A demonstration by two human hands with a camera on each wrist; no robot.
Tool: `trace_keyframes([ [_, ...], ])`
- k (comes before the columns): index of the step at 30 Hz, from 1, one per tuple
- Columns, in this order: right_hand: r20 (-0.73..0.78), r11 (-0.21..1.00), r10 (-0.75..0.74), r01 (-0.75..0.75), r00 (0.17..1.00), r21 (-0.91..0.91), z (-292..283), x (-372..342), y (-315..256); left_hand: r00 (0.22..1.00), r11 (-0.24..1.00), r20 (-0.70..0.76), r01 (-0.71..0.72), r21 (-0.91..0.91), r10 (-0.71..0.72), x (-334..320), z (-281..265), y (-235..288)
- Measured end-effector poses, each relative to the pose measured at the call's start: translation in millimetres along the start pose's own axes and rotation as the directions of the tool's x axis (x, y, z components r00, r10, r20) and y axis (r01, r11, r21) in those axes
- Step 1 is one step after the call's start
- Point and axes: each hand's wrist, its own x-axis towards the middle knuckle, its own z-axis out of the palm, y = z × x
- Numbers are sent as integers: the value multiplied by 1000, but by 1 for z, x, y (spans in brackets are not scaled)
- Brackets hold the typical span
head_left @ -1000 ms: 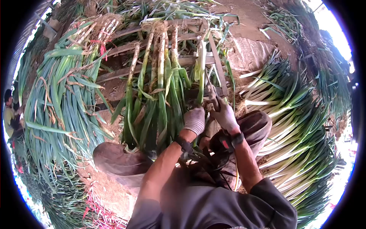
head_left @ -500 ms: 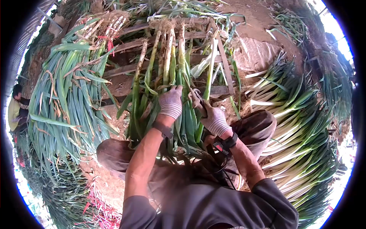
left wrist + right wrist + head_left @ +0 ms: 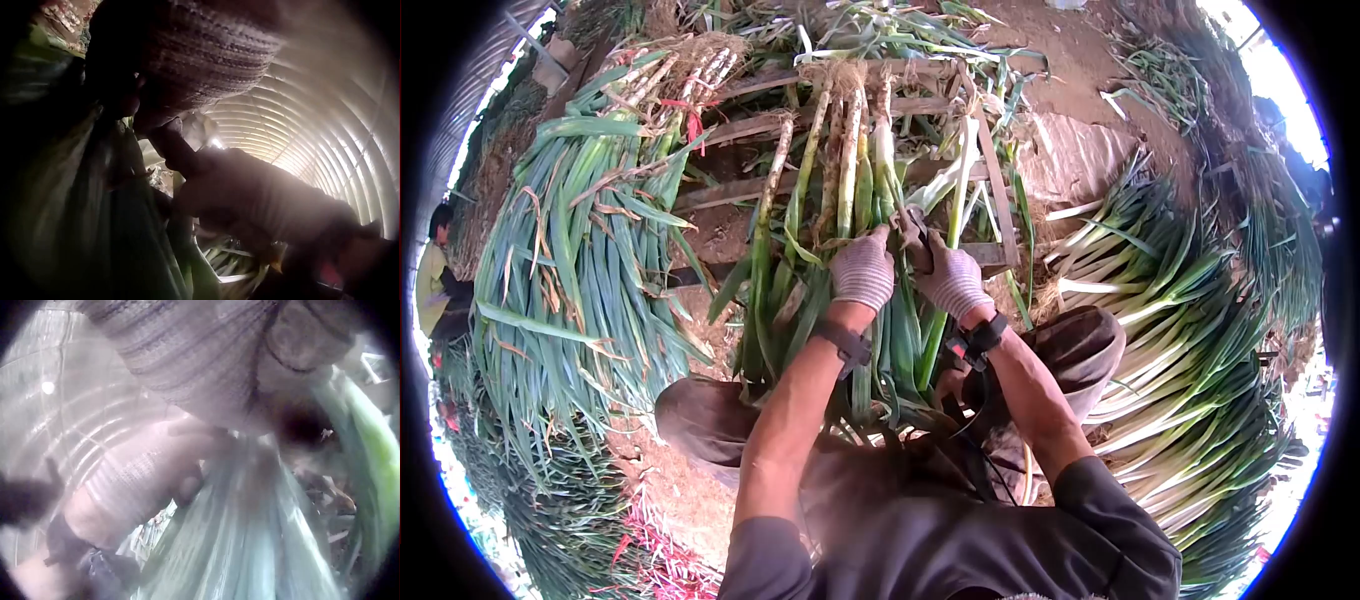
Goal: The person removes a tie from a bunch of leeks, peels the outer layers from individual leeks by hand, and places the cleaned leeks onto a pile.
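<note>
Both hands wear striped knit gloves and work close together over a row of long green onions (image 3: 852, 160), roots pointing away from the person. The left hand (image 3: 863, 268) grips the leaves of one green onion (image 3: 884, 150), whose shaft shows white above the hand. Just right of it, the right hand (image 3: 953, 277) holds a dark knife-like tool (image 3: 915, 238) against the same leaves. In the right wrist view, green leaves (image 3: 244, 531) fan out below both hands. Another pale-shafted green onion (image 3: 963, 170) lies to the right.
A wooden slatted rack (image 3: 735, 190) lies under the row. Untrimmed green onions (image 3: 580, 250) are heaped at left; white-shafted ones (image 3: 1170, 370) are piled at right. Red ties (image 3: 665, 550) lie at lower left. Another person (image 3: 438, 285) is at the far left edge.
The left hand moved left and up from the pale green onion to another one, whose brown shaft now shows white partway down. The right hand followed with the tool, close to the left.
</note>
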Motion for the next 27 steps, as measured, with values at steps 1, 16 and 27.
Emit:
trace_keyframes([
  [1,-5,1000,15,-15,1000,9,0,7,-2,1000,1000,-13,-9,7,9,3,3,-1],
  [16,-85,999,37,-35,996,34,-3,144,-13,995,994,9,99,37,-100,99,26,1],
  [27,-33,990,119,-117,992,75,-18,187,-10,958,970,186,233,-69,-217,120,11,15],
])
